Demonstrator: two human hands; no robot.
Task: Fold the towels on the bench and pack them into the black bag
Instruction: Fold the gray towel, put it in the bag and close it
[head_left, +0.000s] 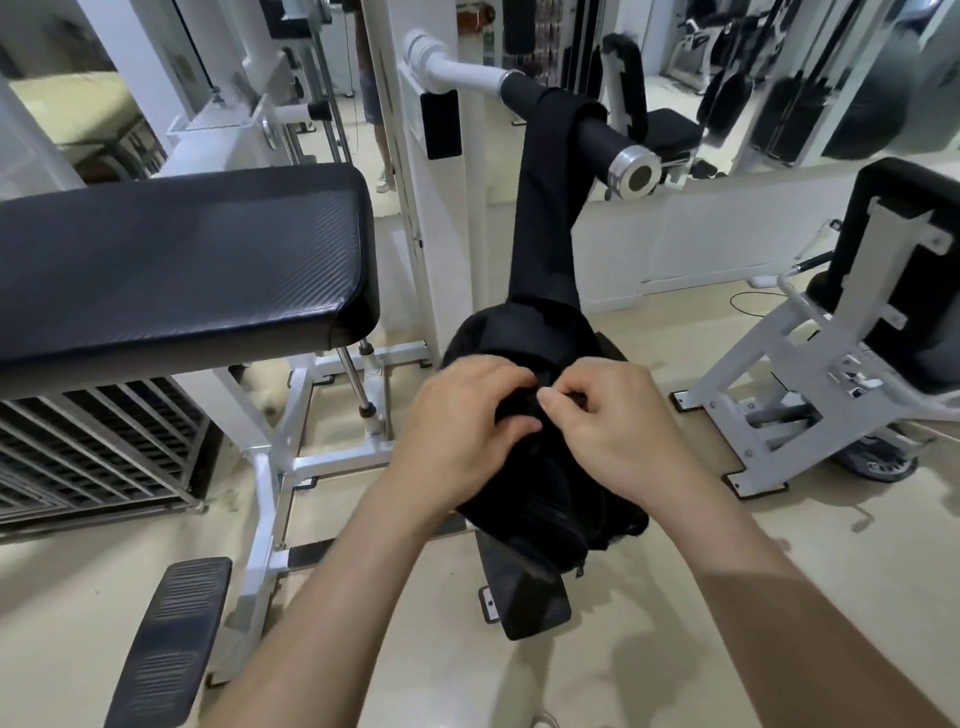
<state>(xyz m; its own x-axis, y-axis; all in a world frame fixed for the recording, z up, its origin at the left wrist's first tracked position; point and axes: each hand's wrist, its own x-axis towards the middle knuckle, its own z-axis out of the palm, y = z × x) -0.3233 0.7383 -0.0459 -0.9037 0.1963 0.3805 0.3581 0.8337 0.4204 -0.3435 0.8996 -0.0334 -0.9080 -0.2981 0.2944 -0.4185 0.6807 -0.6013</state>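
**Black bag pinched at its top seam by both hands**

Black fabric is caught between the fingers (550, 400) of both hands, which meet at the centre of the frame. The right hand (618, 421) has thumb and forefinger curled into a tight pinch on something small at the bag's midline. It may be a zip pull, but it is too dark to tell. The left hand (462, 415) has its fingers curled over the fabric just beside that pinch, gripping the edge and seemingly bracing it. The two sets of fingertips are almost touching, so neither hand is nearer than the other.

Directly under and between the hands lies the black bag (540, 499). Its long axis runs from the upper centre of the frame down toward the lower centre, roughly along the line that divides the two hands. The seam being worked appears to follow that same line. Any pull along it would therefore go either up-frame, away from the wrists, or down-frame, toward them, with the other hand holding the cloth taut.

Above the hands the bag's strap (545, 208) rises to a padded bar (597, 135) in the upper centre and is draped over it, so the bag seems to hang from there. The worktop (176, 260) sits well apart in the left of the frame. No towels are in view, and whether they are inside the bag cannot be told.
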